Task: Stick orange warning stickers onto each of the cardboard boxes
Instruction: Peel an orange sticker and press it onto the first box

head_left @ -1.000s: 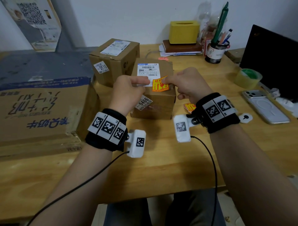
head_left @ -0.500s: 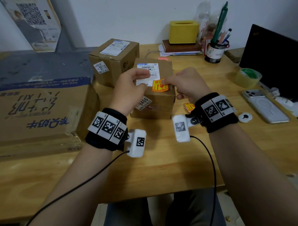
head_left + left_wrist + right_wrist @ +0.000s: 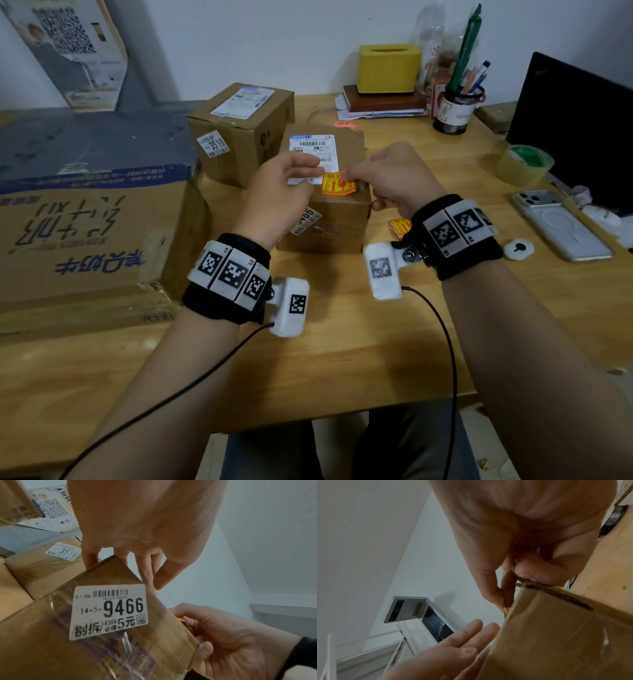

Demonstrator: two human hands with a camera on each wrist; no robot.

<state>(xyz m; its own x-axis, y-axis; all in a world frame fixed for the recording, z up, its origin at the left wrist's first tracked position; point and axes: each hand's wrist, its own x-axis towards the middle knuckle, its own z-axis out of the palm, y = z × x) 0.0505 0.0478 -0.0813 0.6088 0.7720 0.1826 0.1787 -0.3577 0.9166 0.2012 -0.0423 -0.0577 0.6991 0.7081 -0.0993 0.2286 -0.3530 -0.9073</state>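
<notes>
A small cardboard box point(image 3: 330, 219) point(image 3: 42, 649) point(image 3: 556, 635) with a white shipping label stands mid-table. An orange warning sticker point(image 3: 338, 183) point(image 3: 180, 619) lies on its top at the front edge. My right hand point(image 3: 352, 172) point(image 3: 505, 599) pinches the sticker's upper right corner. My left hand point(image 3: 303, 173) point(image 3: 145, 568) hovers over the label with straight fingers, some touching the box's top edge. A second box point(image 3: 239, 137) marked 3510 stands behind left. A large flat box point(image 3: 85, 233) lies at the left. A small stack of orange stickers point(image 3: 398, 226) sits right of the small box.
A phone point(image 3: 561, 226), a white round tag point(image 3: 519, 248) and a tape roll point(image 3: 524, 164) lie on the right of the wooden table point(image 3: 342, 359). A dark screen point(image 3: 582, 137), a pen holder point(image 3: 457, 109) and a yellow tissue box point(image 3: 388, 68) stand at the back.
My left hand let go of the sticker and spread its fingers over the label. The sticker went down flatter onto the box top while my right hand kept its pinch.
</notes>
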